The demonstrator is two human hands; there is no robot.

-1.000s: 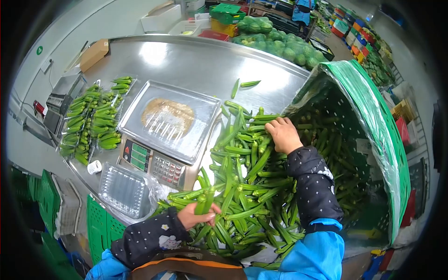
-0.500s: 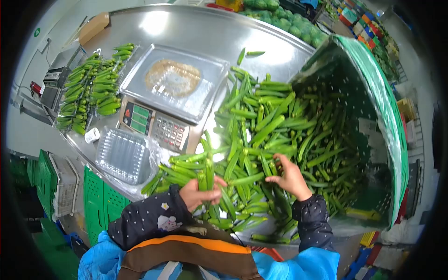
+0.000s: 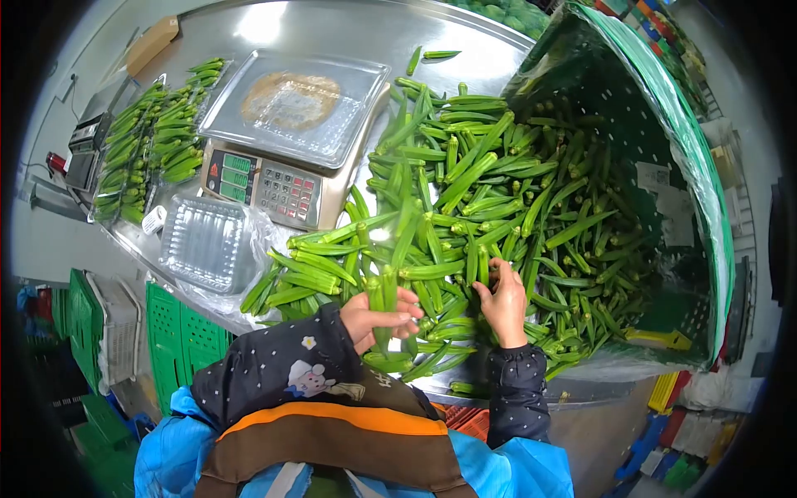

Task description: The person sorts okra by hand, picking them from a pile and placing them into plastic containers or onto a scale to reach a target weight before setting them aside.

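Green okra pods (image 3: 465, 187) lie in a wide heap on the metal table, spilling from a green crate tipped on its side. My left hand (image 3: 380, 319), in a dark patterned sleeve, is closed around a few upright okra pods (image 3: 383, 292) at the heap's near side. To the right, my right hand (image 3: 502, 300) has its thumb and fingers about okra pods (image 3: 477, 261) standing among the others. Left of the heap is a digital scale (image 3: 278, 187) with a clear tray (image 3: 295, 108) on its platform. A small clear plastic tray (image 3: 203, 245) sits before the scale.
Packed trays of okra (image 3: 174, 137) stand at the table's left, near a white roll (image 3: 154, 219) and a cardboard piece (image 3: 151, 43). The lined green crate (image 3: 664, 108) rises at the right. Green crates (image 3: 183, 336) are below the table's left edge.
The view has shifted, with the table's contents now higher in it. My left hand has moved a little right with its okra. My right hand stays near the pods at the heap's middle.
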